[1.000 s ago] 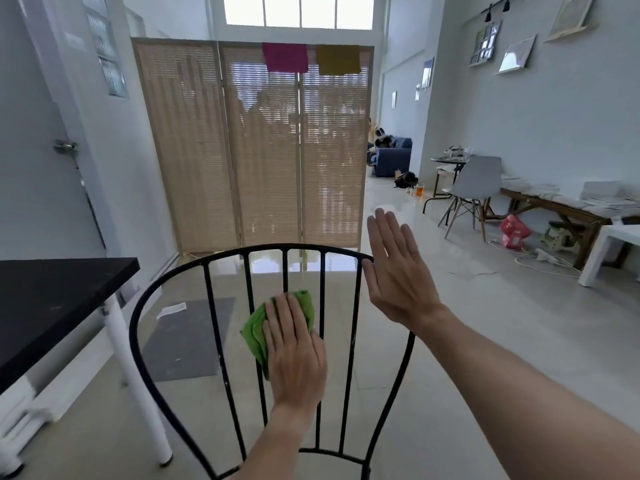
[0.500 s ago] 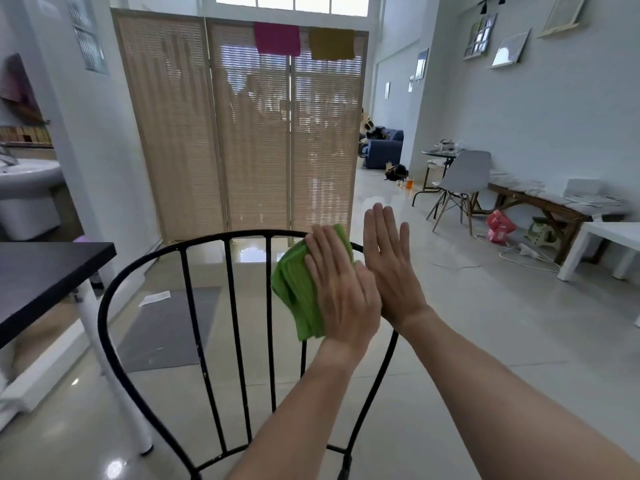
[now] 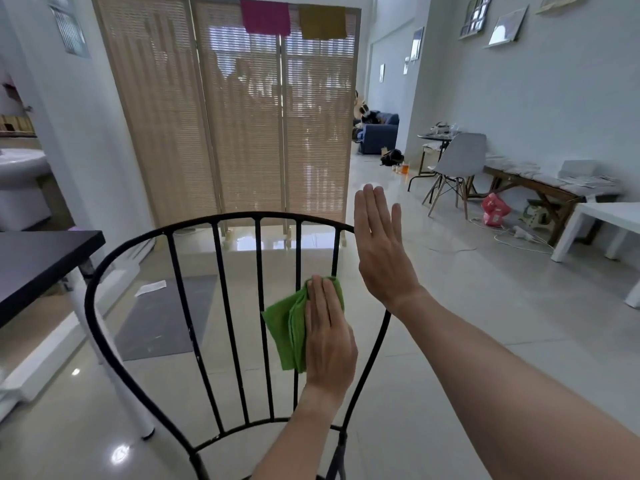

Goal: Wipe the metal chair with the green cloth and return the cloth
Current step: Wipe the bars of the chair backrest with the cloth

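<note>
Left hand (image 3: 329, 336) flat on green cloth (image 3: 287, 330)

Chair seat (image 3: 277, 455) below the frame edge

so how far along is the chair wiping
Under way. The left hand presses the green cloth flat against the right-hand bars of the chair back; the right hand is held open beside the frame. How much of the chair is already wiped cannot be told. Left: any remaining bars and frame, then returning the cloth.
</note>
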